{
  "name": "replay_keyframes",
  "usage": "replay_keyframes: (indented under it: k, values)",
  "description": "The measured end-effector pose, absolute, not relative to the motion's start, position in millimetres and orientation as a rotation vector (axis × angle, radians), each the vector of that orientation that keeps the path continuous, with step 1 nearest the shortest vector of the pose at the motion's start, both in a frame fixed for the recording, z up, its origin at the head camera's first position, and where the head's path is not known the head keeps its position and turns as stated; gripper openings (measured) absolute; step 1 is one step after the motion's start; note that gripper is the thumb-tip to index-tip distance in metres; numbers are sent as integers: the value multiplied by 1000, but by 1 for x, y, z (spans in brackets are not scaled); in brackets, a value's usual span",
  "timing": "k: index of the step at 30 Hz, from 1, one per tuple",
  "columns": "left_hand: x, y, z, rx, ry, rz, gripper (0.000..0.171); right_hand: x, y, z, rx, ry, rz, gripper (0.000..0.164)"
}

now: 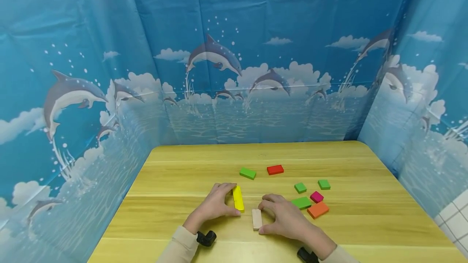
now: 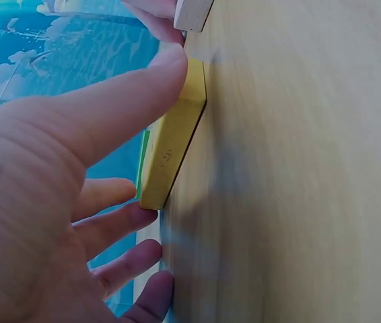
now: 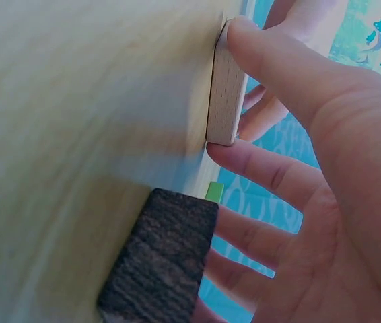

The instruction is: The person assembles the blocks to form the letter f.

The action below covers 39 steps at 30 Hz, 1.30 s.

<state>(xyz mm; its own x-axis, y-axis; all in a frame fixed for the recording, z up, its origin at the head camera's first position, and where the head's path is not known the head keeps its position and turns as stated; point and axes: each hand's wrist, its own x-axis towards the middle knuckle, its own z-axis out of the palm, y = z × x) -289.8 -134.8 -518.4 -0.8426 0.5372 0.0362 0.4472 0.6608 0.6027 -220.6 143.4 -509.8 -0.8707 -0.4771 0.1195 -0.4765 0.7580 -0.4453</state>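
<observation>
A: Look at your left hand [image 1: 215, 203]. What is it holding?

B: You pinch a long, bright yellow block [image 1: 238, 200]. Your thumb is at its near end and a fingertip is at its far end, so that gap is as wide as the block is long. Your other fingers spread out past the end.

A: And what about your right hand [image 1: 289, 216]?

B: You pinch a short, pale wooden block [image 1: 257, 219] the same way. Your thumb is on the near end and your first finger is on the far end, so the gap is smaller there. Your other fingers are spread apart.

A: Where are your two blocks?

B: Both are on the yellow, wood-grained table [image 1: 146, 222], close together but not touching. The pale one is a bit nearer to you, on the right.

A: What is near your right fingers?

B: A flat green block [image 1: 301, 203] is just behind that hand; you cannot tell if they touch. A flat orange block [image 1: 318, 210] and a small pink block [image 1: 316, 197] are beside the green one. The right wrist view also shows a dark, grainy block [image 3: 160, 256] close to your spread fingers.
</observation>
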Motion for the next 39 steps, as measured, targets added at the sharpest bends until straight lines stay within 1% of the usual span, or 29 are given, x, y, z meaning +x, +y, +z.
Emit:
replay_keyframes:
  k: [24, 39]
  values:
    - [-292, -128, -519, 858, 2841, 850, 82, -217, 140, -509, -764, 2949, -737, 53]
    - [-299, -111, -521, 881, 2826, 893, 79, -215, 137, -511, -758, 2955, -737, 52]
